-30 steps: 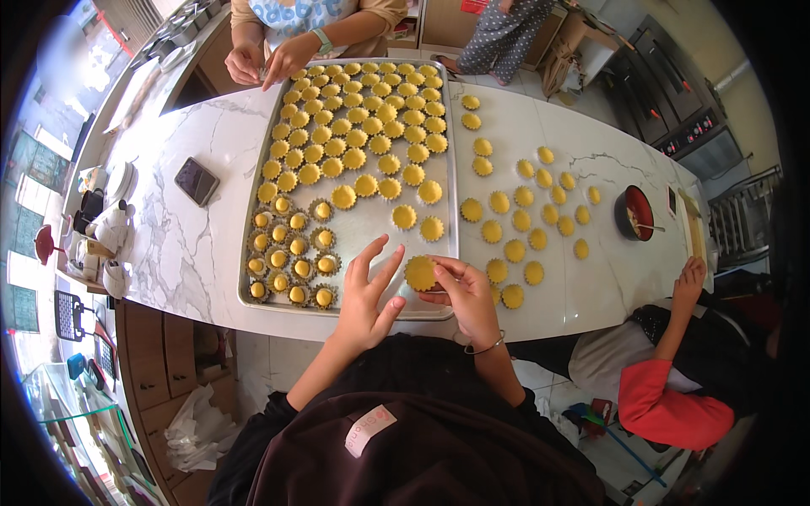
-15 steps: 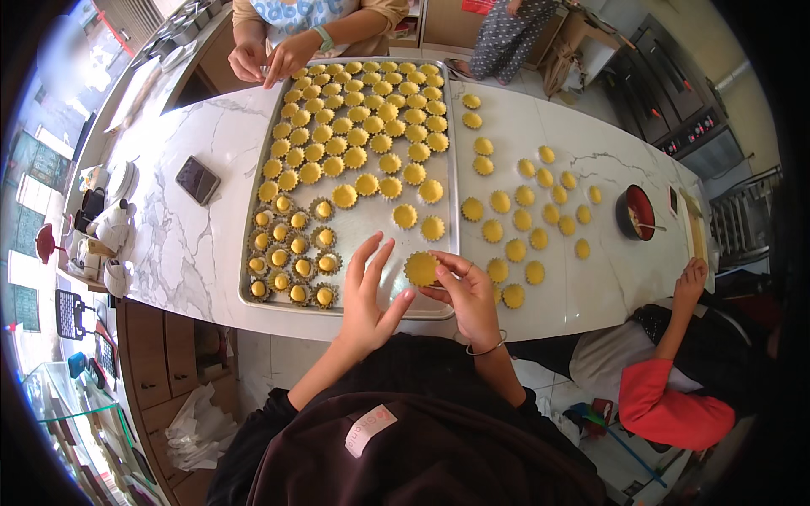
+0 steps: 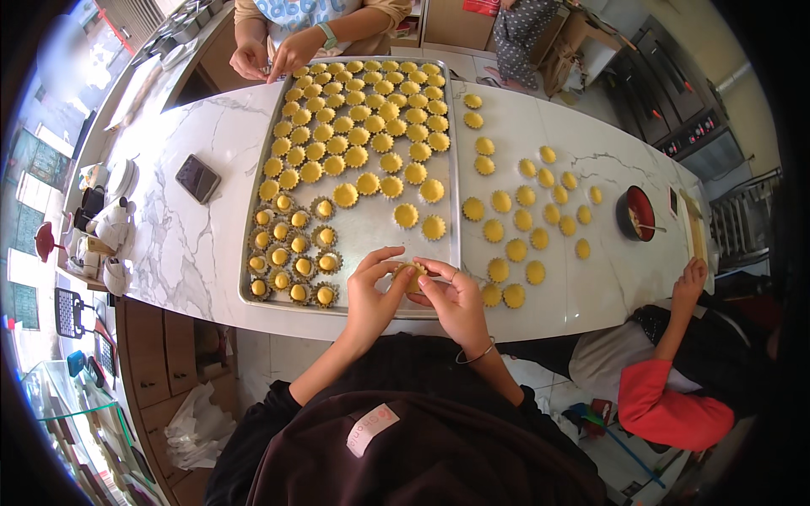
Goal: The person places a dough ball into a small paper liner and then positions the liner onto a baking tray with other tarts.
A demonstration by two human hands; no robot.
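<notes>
Between my two hands, over the near edge of the large metal tray, is one dough-lined tart mould, tilted and partly hidden by fingers. My left hand is closed on its left side, thumb against the dough. From the right, my right hand grips it with thumb and fingers. Rows of dough-lined tart moulds fill the tray's far part. At its near left stand several fluted moulds with dough balls in them.
Flat yellow dough discs lie on the marble counter right of the tray. Beyond them is a dark bowl with a spoon. A phone lies to the left. A co-worker's hands work at the tray's far-left corner; another person's hand rests at the right.
My left hand has moved right and closed on the tart mould, which was in my right hand alone. The mould has tilted and sits slightly further left.
</notes>
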